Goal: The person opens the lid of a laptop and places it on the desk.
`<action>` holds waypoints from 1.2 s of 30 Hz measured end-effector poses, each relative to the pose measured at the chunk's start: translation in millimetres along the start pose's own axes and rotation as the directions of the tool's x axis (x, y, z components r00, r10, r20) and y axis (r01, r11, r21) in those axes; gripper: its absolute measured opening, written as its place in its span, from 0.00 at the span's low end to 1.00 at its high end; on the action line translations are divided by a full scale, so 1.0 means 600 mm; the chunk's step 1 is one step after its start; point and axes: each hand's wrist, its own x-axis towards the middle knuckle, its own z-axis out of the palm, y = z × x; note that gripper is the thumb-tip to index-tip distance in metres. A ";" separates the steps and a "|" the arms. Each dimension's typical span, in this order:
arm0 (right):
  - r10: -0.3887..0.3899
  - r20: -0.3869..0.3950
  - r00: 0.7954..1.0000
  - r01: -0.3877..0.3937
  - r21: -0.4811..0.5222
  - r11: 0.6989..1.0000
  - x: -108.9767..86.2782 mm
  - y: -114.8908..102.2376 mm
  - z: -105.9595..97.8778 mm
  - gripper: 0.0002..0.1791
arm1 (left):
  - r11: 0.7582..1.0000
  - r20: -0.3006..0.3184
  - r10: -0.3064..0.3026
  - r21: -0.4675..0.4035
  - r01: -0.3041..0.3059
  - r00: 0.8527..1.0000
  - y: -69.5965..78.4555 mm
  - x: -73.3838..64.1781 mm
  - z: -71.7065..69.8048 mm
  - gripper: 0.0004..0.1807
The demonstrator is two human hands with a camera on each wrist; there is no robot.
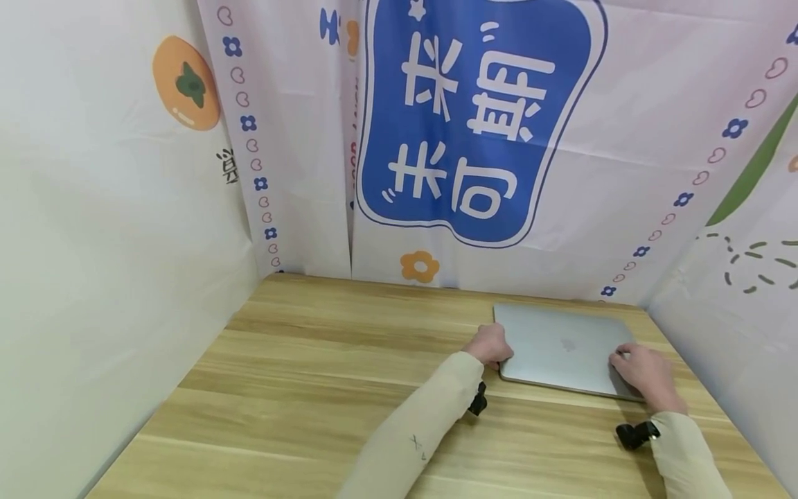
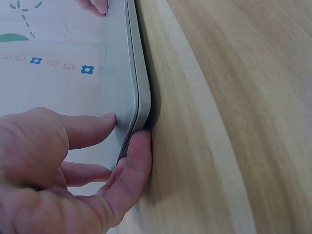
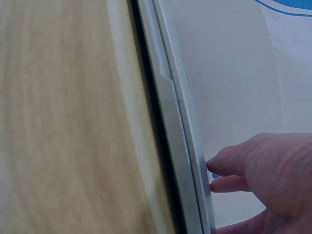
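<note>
A closed silver laptop [image 1: 561,346] lies on the wooden table, its lid with a faint logo facing up. At its left front corner my left hand [image 1: 490,344] grips the edge. In the left wrist view the thumb [image 2: 92,129] lies on the lid and a finger [image 2: 139,151] curls under the base. My right hand [image 1: 648,374] holds the laptop near its right edge, with bent digits touching the lid. Some of its fingers are hidden in the head view. In the right wrist view, the laptop's front edge [image 3: 178,117] runs beside the right hand [image 3: 278,175].
The wood-grain table [image 1: 299,395] stretches left and forward of the laptop. A printed cloth wall [image 1: 312,173] stands behind the table, with white walls [image 1: 112,242] at the sides. Black wrist cameras [image 1: 636,435] sit on both sleeves.
</note>
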 end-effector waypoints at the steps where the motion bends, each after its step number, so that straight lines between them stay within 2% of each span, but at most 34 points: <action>1: 0.001 0.004 1.000 -0.001 -0.003 1.000 0.001 -0.002 -0.001 0.25 | 1.000 0.000 0.004 0.001 -0.004 1.000 -0.001 0.000 -0.002 0.05; 12: -0.049 0.012 0.999 0.049 0.005 0.999 0.005 -0.013 -0.006 0.25 | 0.999 0.032 0.030 -0.045 -0.028 0.999 -0.017 -0.002 -0.020 0.06; 21: -0.066 0.026 0.997 0.065 0.012 0.998 0.006 -0.016 -0.007 0.25 | 0.999 0.027 0.032 -0.014 -0.031 0.999 -0.021 -0.005 -0.026 0.07; 30: -0.079 0.028 0.996 0.079 0.010 0.997 0.003 -0.032 -0.001 0.25 | 0.999 0.028 0.039 0.020 -0.040 0.999 -0.037 -0.009 -0.030 0.07; 36: -0.080 0.044 0.996 0.079 0.027 0.996 -0.001 -0.038 0.001 0.26 | 1.000 0.023 0.027 0.010 -0.027 0.999 -0.043 -0.012 -0.036 0.07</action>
